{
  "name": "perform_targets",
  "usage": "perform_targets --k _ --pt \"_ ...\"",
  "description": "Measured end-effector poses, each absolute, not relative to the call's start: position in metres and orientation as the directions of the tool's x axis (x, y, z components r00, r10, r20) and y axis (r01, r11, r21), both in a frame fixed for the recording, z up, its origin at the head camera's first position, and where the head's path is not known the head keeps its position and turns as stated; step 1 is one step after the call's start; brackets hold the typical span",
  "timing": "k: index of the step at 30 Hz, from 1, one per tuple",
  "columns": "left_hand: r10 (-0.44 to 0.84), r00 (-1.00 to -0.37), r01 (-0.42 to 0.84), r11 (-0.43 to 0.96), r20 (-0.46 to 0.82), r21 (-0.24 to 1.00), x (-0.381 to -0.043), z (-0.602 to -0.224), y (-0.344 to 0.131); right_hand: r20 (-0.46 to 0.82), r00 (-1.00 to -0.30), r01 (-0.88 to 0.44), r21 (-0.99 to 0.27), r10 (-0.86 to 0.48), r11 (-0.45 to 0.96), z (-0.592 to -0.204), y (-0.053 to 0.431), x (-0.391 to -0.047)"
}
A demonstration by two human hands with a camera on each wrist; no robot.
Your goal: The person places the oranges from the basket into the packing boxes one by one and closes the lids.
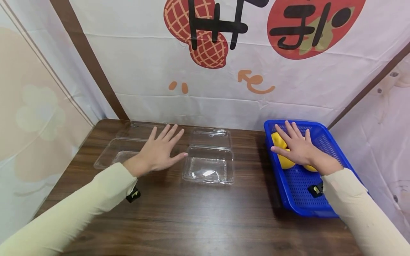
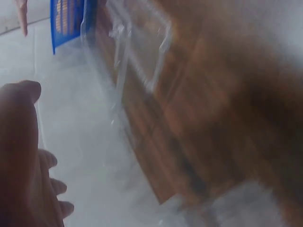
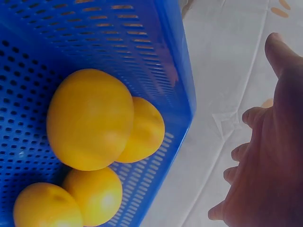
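Observation:
My left hand [image 1: 158, 151] is held flat with its fingers spread, above the table between two clear plastic clamshell boxes. It overlaps the left box [image 1: 107, 154] in the head view and holds nothing. Just right of its thumb lies the right box [image 1: 208, 169], its lid folded back toward the wall. My right hand [image 1: 298, 147] is also spread and holds nothing, over the far part of a blue perforated basket [image 1: 291, 202]. Under it, several round yellow fruits [image 3: 90, 120] lie together at one end of the basket, partly hidden by the hand in the head view.
A dark wood-grain table [image 1: 205, 220] carries the boxes and the basket. A white printed cloth wall [image 1: 141, 71] stands directly behind it, with more cloth along the left and right sides. The basket stands near the right-hand cloth [image 1: 384, 149].

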State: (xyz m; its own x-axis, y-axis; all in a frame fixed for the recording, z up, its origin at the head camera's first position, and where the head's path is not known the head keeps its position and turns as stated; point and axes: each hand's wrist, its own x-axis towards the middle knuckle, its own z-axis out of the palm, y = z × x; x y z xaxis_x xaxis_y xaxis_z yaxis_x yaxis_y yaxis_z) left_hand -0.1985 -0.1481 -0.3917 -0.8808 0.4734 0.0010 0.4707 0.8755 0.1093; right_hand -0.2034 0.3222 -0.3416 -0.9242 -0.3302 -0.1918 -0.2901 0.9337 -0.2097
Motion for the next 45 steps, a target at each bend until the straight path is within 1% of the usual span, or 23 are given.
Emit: perform_targets --k 8,16,21,26,38,45 --pt "0.442 -0.897 0.438 0.886 0.011 0.149 -0.179 -0.413 -0.145 -0.185 -0.932 -0.259 -0.263 -0.312 0.930 -0.341 0.332 -0.202" --pt "0.415 -0.908 0.417 0.890 0.052 0.184 -0.169 -0.437 -0.126 -0.164 -0.941 -0.234 -0.318 -0.297 0.919 -0.343 0.347 -0.194" --pt "0.428 -0.902 0.430 0.877 0.059 0.215 -0.164 -0.448 -0.112 -0.155 -0.947 -0.215 -0.348 -0.282 0.913 -0.346 0.359 -0.192" --pt "0.430 -0.900 0.434 0.871 0.069 0.228 -0.160 -0.453 -0.105 -0.147 -0.953 -0.197 -0.365 -0.266 0.910 -0.349 0.373 -0.197" --pt "0.448 -0.892 0.450 0.864 0.060 0.228 -0.159 -0.471 -0.104 -0.154 -0.973 -0.102 -0.381 -0.172 0.919 -0.361 0.398 -0.203" --pt "0.465 -0.882 0.469 0.850 0.076 0.238 -0.157 -0.471 -0.103 -0.204 -0.975 -0.010 -0.359 -0.089 0.933 -0.371 0.410 -0.199"
